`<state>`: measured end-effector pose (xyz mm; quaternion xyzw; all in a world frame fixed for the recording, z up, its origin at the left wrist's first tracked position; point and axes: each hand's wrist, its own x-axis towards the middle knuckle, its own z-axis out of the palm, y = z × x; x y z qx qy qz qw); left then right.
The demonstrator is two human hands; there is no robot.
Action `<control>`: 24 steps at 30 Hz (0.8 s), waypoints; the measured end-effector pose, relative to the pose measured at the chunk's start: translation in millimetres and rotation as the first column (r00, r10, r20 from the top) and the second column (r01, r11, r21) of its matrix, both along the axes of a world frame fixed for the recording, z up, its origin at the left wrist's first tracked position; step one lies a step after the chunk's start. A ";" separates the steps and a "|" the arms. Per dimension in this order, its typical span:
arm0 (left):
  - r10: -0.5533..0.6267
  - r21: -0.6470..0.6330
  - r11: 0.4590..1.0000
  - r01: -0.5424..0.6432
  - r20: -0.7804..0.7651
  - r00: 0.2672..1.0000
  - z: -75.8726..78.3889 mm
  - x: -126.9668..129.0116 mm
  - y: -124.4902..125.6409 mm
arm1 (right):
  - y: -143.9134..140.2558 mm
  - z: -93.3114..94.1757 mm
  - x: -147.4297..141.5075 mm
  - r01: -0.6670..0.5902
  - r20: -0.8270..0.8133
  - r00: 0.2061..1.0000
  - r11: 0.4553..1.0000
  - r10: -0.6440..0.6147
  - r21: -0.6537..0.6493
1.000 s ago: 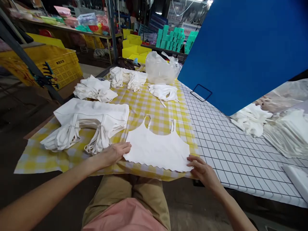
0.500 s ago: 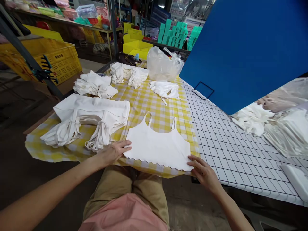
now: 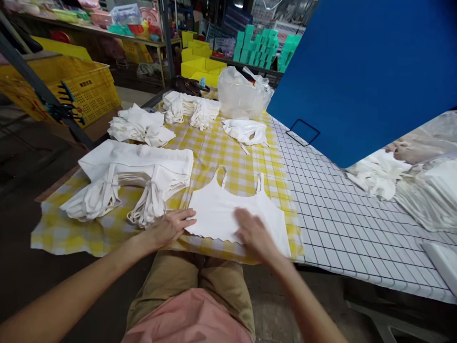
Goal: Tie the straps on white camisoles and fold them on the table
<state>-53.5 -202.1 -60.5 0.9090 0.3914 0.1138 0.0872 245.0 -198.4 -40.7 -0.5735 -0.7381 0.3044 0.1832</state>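
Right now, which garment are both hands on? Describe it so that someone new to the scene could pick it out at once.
Start at the yellow checked cloth that covers the table's left part. At its near edge lies a white camisole top, with the left hand at its lower left corner and the right hand on its middle. Unlike the stacked tops beside it, it lies alone, spread flat, both straps showing.

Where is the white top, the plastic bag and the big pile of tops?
white top (image 3: pixel 217 209), head view, on its flat front.
plastic bag (image 3: pixel 240 95), head view, on its crinkled side.
pile of tops (image 3: pixel 143 164), head view, on the top folded piece.
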 end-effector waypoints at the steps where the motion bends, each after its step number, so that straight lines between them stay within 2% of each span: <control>1: -0.002 0.004 1.000 0.002 0.004 1.000 -0.6 -0.5 -0.1 | 5.3 2.7 21.0 0.120 0.065 0.990 0.993 -0.121 0.019; 2: -0.002 0.009 1.000 0.002 0.010 1.000 -1.4 -0.8 -0.3 | 9.7 5.8 45.1 0.409 0.215 0.880 0.906 -0.424 0.112; 3: 0.001 0.012 1.000 -0.001 0.017 1.000 -2.5 -1.0 -0.6 | 12.9 8.6 69.1 0.606 0.315 0.697 0.764 -0.644 0.222; 4: 0.006 0.014 1.000 -0.006 0.025 1.000 -3.7 -0.9 -0.8 | 14.6 10.8 89.5 0.670 0.364 0.582 0.683 -0.727 0.291; 5: 0.011 0.015 1.000 -0.011 0.033 0.999 -5.0 -0.6 -1.1 | 15.0 11.8 103.6 0.649 0.380 0.566 0.679 -0.732 0.344; 6: 0.017 0.017 1.000 -0.017 0.040 0.999 -6.3 -0.2 -1.4 | 14.2 11.3 109.9 0.608 0.384 0.583 0.698 -0.716 0.379; 7: 0.022 0.018 1.000 -0.023 0.045 0.999 -7.5 0.2 -1.7 | 12.7 9.1 108.1 0.535 0.377 0.644 0.744 -0.666 0.400; 10: 0.033 0.027 0.999 -0.035 0.049 0.998 -8.3 0.6 -3.0 | 8.1 -5.4 65.5 0.233 0.313 0.866 0.868 -0.390 0.438; 11: 0.033 0.027 0.999 -0.034 0.045 0.998 -6.9 0.2 -3.7 | 7.4 -11.1 46.0 0.122 0.283 0.921 0.889 -0.267 0.441; 13: 0.036 0.019 0.999 -0.036 0.034 0.999 -0.6 -0.6 -5.1 | 7.7 -20.6 11.6 -0.017 0.206 0.975 0.891 -0.087 0.454; 16: 0.052 -0.036 0.998 -0.051 0.029 0.998 15.9 3.7 -4.9 | 10.5 -28.8 -14.5 -0.067 0.129 0.992 0.894 0.011 0.443; 19: 0.067 -0.102 0.993 -0.059 0.078 0.995 29.5 25.8 2.4 | 12.6 -32.5 -16.4 -0.064 0.114 0.993 0.895 0.015 0.441; 21: 0.061 -0.105 0.993 -0.048 0.118 0.991 30.9 51.4 11.5 | 12.9 -34.1 -14.2 -0.050 0.097 0.995 0.893 0.006 0.448; 24: -0.007 -0.121 0.993 0.020 0.109 0.994 21.6 91.9 26.8 | 12.6 -36.0 -12.6 -0.038 0.074 0.997 0.892 0.005 0.451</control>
